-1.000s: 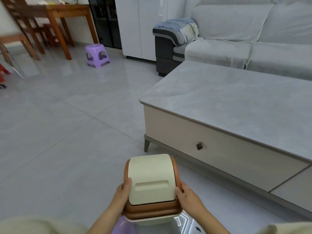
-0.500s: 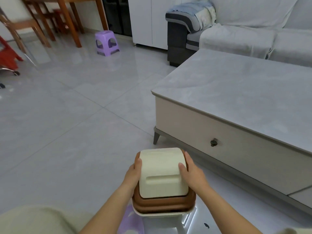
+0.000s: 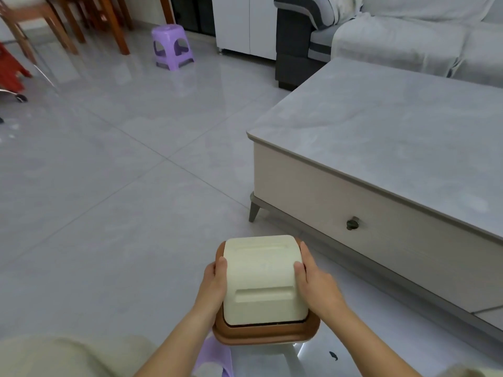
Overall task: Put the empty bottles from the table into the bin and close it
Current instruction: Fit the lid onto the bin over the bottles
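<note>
Left hand: your left hand (image 3: 215,287) lies flat along the left side of the bin lid (image 3: 262,278), fingers together and nearly straight, thumb on the cream top edge. Pressed against it, not curled round.
Right hand: your right hand (image 3: 313,284) mirrors it on the right side of the lid, fingers extended, thumb laid on the cream surface. Both palms clasp the lid between them.
Bin lid: one, cream domed flap in a brown collar (image 3: 261,331); a thin dark gap shows at the flap's near edge, otherwise it sits down in the collar.
Bin: one bin (image 3: 275,357), pale body just visible below the collar, standing on the floor near you, just off the near left corner of the table.
Bottles: you cannot tell what the bin holds, the lid hides it.
Table: one low table (image 3: 381,148), grey stone-look top, to the right; one drawer knob (image 3: 352,223) on its near face.
Floor: grey glossy tiles (image 3: 109,186); one small dark speck (image 3: 333,355) right of the bin.
Farther out: one purple stool (image 3: 172,46) far left; one sofa (image 3: 394,34) behind the table; wooden chair legs (image 3: 81,20) at far left.
</note>
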The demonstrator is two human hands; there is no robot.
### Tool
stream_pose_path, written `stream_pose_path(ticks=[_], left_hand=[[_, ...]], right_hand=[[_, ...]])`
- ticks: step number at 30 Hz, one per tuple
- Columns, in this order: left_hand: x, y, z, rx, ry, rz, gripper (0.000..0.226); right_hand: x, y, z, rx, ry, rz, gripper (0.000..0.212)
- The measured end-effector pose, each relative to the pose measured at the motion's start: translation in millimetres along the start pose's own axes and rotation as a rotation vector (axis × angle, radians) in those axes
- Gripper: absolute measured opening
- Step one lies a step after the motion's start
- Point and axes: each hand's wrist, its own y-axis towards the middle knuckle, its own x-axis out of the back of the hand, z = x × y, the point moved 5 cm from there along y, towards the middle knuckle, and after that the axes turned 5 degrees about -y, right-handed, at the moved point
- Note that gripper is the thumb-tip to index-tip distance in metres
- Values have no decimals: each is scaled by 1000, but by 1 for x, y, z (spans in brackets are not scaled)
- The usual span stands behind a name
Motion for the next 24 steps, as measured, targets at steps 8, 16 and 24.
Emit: stream_pose_path(ticks=[8,16,24], left_hand=[[0,6,12,-65,-4,33,62],[0,-6,6,-218,104,-27,57],[5,-9,0,-255,242,-19,63]], right_hand=[[-16,-9,-8,-25,33,31,59],[-19,-6,-11,-10,45,56,67],[-13,0,-13,1,-24,151,74]])
